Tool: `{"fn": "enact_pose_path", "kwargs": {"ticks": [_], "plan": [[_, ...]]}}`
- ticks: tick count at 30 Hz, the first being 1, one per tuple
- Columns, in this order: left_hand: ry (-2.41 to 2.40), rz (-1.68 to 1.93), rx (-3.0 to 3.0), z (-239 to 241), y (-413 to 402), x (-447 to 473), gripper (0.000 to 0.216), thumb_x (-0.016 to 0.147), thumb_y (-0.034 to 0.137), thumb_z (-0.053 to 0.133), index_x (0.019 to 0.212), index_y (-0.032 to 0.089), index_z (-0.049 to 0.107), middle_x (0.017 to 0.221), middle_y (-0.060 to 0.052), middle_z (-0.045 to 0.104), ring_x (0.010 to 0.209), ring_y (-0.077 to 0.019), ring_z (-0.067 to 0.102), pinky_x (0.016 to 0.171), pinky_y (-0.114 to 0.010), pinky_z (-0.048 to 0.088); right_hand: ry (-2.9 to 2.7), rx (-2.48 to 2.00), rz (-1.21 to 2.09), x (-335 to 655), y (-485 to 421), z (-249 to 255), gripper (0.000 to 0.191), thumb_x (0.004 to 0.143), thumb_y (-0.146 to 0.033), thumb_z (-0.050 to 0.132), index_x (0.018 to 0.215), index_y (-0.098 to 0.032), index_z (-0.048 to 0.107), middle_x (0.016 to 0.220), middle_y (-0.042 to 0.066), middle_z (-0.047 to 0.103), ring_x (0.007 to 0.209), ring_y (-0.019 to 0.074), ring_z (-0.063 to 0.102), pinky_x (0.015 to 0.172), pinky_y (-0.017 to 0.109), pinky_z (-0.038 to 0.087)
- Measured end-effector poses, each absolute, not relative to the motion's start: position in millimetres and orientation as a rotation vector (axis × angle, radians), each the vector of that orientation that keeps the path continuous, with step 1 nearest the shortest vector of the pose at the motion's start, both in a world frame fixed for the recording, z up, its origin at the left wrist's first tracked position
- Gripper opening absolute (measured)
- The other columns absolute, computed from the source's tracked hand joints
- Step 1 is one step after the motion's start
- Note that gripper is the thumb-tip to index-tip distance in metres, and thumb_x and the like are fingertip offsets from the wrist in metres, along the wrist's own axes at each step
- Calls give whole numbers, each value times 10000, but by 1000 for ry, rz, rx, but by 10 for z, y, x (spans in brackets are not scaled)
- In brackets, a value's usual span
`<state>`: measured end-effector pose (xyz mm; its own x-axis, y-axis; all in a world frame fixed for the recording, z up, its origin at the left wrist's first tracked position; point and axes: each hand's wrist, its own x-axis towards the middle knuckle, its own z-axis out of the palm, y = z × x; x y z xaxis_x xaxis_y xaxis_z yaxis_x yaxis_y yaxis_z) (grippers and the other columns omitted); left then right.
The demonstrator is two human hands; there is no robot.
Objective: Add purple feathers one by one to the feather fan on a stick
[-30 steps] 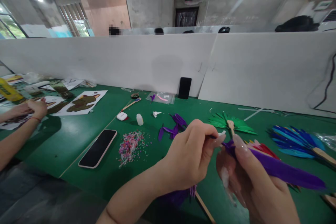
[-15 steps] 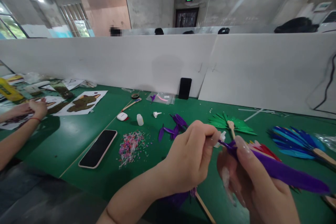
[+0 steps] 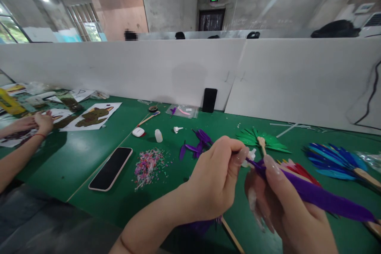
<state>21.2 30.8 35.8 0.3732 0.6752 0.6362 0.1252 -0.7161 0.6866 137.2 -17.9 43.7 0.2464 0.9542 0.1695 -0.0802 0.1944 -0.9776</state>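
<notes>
My right hand [image 3: 285,206] is closed round a long purple feather [image 3: 324,200] that points to the right. My left hand [image 3: 217,180] is pinched at the feather's quill end, fingertips meeting my right thumb; a small white object [image 3: 252,154] shows just behind them. Under my left wrist lies a purple feather fan on a wooden stick [image 3: 230,236], partly hidden. Loose purple feathers [image 3: 196,145] lie on the green table [image 3: 89,154] beyond my hands.
A green feather fan [image 3: 262,139], a blue one [image 3: 336,160] and a red one [image 3: 300,168] lie to the right. A phone [image 3: 110,168], coloured scraps [image 3: 147,164], a small white bottle [image 3: 158,135] and a white case [image 3: 138,131] lie left. Another person's hand [image 3: 41,121] works over paper pictures. White partition behind.
The purple feather's tip has sunk slightly and my hands have shifted a little; both keep their grip on it.
</notes>
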Motion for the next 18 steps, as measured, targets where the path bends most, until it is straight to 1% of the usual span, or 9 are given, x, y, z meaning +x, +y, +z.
{"fn": "enact_pose_path", "kwargs": {"ticks": [6,9,12,18], "plan": [[685,1311,2075,337,308,200,191,995,262,303,916,194,463,716,-1,504,612,-118,513,605,-272,455,-1035,-1125,945,1379,-185,439,510,778,-558,645,428,-230,471,369,-24,470,365,113,469,411,232,436],[673,1278,2050,342,317,187,188,994,267,316,925,194,475,689,9,487,596,-114,495,599,-266,447,-1023,-1140,946,1392,-188,435,493,763,-566,657,437,-227,508,375,-22,482,366,110,472,410,226,434],[651,1255,1979,367,320,177,182,991,283,349,913,195,488,684,12,501,588,-108,488,575,-247,440,-1016,-1154,935,1408,-186,427,475,762,-561,659,448,-230,527,379,-20,493,365,113,479,403,221,438],[596,1205,1783,405,303,185,204,981,334,417,885,188,523,667,14,545,577,-85,519,504,-199,423,-1055,-1105,925,1418,-184,418,480,781,-551,644,446,-239,499,348,-26,469,333,123,452,375,244,444]]}}
